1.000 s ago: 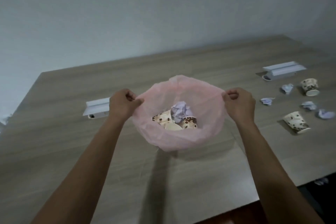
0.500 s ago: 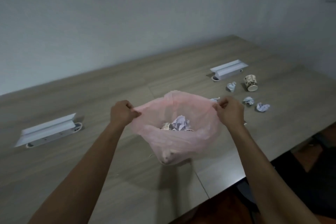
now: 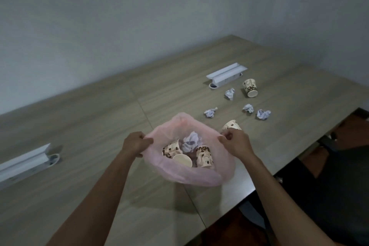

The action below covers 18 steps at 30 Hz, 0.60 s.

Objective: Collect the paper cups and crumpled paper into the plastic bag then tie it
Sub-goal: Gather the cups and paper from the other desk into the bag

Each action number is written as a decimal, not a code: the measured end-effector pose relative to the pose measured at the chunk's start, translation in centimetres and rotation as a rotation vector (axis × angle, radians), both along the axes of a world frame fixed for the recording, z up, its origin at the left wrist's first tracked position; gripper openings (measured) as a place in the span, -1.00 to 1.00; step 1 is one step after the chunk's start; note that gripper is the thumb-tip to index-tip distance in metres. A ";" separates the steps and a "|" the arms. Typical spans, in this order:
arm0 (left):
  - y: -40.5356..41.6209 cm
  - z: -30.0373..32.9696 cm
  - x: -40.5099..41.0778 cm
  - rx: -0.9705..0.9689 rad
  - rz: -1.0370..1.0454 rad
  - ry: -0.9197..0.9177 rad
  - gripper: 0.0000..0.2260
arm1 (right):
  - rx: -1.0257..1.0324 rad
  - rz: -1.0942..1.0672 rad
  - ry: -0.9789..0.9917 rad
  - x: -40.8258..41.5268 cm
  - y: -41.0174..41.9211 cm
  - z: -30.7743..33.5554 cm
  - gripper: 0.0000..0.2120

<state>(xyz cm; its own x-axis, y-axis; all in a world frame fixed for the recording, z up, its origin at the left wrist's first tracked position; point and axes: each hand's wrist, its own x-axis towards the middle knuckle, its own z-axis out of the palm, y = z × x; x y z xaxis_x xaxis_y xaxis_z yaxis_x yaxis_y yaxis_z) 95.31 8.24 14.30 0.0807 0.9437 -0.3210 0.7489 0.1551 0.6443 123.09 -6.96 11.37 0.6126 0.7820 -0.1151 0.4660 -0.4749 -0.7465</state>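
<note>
At the bag's rim: the left hand and the right hand are each pinching one side of the pink plastic bag, fingers curled tight on the film.
Why held so: both hands are pulling the rim apart and keeping the mouth wide, likely so more rubbish can drop in.
Bag contents: three bean-printed paper cups and one crumpled paper ball are lying at the bottom.
Bag position: it is hanging or resting near the table's near edge; which one, I cannot tell.
Still out: one cup is lying just behind the right hand, another cup farther right, with four paper balls scattered between.
Progress: collecting looks partly done, tying not yet begun.
Surface: the wood-grain table is carrying two white socket boxes.
Room: a plain pale wall is standing behind.
</note>
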 end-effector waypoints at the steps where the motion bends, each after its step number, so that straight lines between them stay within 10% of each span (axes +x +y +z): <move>1: 0.3 0.0 0.2 0.002 -0.014 0.010 -0.80 | -0.019 0.015 0.019 0.2 0.0 -0.1 -0.82; 6: 2.5 -0.3 1.5 0.040 -0.186 0.038 -0.37 | -0.037 0.070 0.104 1.7 0.7 -0.1 -0.78; 13: 6.1 -1.2 3.4 0.146 -0.196 0.114 -0.62 | -0.069 -0.064 0.141 4.0 3.5 -1.2 -0.45; 18: 7.1 -2.0 4.7 0.187 -0.232 0.117 -0.73 | -0.112 -0.279 0.074 6.0 4.5 -3.9 -0.67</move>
<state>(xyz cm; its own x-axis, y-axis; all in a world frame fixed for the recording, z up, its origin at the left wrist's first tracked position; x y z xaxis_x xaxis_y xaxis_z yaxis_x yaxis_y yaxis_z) 100.00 15.39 12.32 0.2729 0.9480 -0.1637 0.8214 -0.1410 0.5527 129.10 -2.50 7.48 0.7888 0.5644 -0.2433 0.2523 -0.6583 -0.7092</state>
